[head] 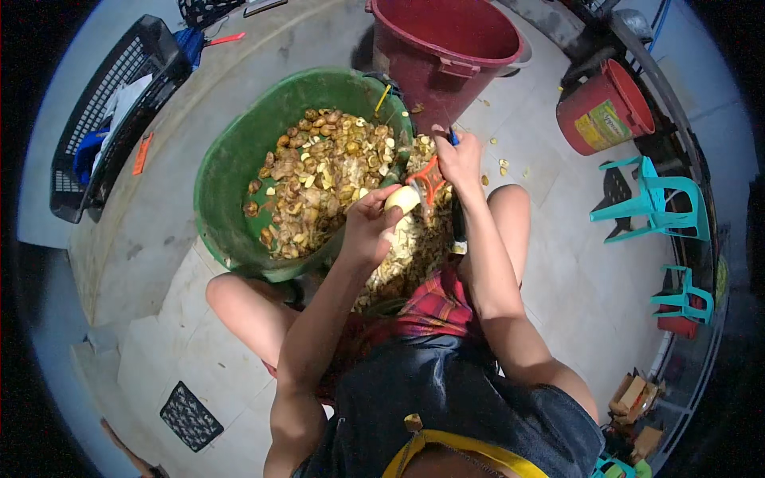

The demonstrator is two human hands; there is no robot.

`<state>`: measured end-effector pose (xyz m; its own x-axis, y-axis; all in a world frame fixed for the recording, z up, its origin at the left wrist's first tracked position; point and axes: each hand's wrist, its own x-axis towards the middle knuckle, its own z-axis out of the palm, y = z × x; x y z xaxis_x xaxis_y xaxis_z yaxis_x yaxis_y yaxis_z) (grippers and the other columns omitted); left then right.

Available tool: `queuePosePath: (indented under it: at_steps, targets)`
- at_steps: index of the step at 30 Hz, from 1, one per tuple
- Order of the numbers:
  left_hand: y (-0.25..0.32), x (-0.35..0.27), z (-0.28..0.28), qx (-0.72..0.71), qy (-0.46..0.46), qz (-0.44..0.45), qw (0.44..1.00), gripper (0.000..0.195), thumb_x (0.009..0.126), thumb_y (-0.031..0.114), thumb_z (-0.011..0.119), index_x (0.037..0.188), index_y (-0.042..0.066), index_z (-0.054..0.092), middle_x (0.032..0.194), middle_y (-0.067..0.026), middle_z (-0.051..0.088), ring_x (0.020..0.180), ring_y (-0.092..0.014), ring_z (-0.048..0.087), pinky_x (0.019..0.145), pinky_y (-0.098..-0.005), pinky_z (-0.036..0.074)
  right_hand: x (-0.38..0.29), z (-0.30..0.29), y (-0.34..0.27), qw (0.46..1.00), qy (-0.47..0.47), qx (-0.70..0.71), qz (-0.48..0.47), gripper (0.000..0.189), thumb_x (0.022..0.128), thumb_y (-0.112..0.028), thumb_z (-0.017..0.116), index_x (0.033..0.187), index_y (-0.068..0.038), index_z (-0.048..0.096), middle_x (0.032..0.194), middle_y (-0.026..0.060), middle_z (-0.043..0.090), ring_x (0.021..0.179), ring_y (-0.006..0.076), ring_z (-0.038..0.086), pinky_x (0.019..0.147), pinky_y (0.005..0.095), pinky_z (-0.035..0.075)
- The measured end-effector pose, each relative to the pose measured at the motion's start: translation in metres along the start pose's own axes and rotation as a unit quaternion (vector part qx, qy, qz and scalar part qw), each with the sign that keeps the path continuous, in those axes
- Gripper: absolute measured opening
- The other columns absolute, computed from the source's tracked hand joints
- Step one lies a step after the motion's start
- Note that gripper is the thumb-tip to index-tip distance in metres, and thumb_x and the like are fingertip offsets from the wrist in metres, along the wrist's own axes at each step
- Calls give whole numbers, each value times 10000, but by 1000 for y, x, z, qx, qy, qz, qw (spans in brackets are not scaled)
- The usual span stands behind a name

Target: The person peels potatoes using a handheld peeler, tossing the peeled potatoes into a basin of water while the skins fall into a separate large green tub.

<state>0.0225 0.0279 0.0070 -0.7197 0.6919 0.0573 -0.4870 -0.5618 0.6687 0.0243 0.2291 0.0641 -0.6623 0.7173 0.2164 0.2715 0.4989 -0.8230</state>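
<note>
My left hand holds a pale peeled potato or similar tuber between its fingertips. Close to its right side is an orange-handled peeler, with my right hand closed around its upper part; a blue bit shows by the fingers. Below both hands lies a heap of pale cut pieces and peelings between my legs. The green plastic tub to the left holds many brown unpeeled tubers mixed with pale pieces and scraps. A yellow-handled tool rests at its inner right wall.
A large dark red bin stands beyond the tub, and a smaller red bucket at the upper right. Teal plastic chairs line the right side. A black crate and an orange tool lie left. Scraps dot the tiled floor.
</note>
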Motion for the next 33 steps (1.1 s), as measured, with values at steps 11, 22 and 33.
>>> queuePosePath:
  at_steps: [11,22,33]
  targets:
    - [4,5,-5,-155,71,-75,982,341,832,204,669,1118,47,571,1132,-72,608,1062,-208,551,883,-357,429,3,-3,19,998,51,-28,6,455,835,-328,626,561,23,535,437,122,444,414,213,454,482,401,380]
    - [37,7,16,109,35,-54,992,529,801,16,694,1266,-51,450,1130,-132,584,921,-225,644,811,-330,548,-9,7,13,999,14,42,4,474,844,-287,641,530,24,470,438,47,385,451,102,360,441,349,311]
    - [31,4,8,74,-6,-46,996,525,717,-45,741,1188,-53,509,1076,-86,595,936,-170,616,829,-295,513,-21,-1,-9,987,97,14,-130,465,853,-284,626,547,29,470,435,98,384,439,145,363,443,369,310]
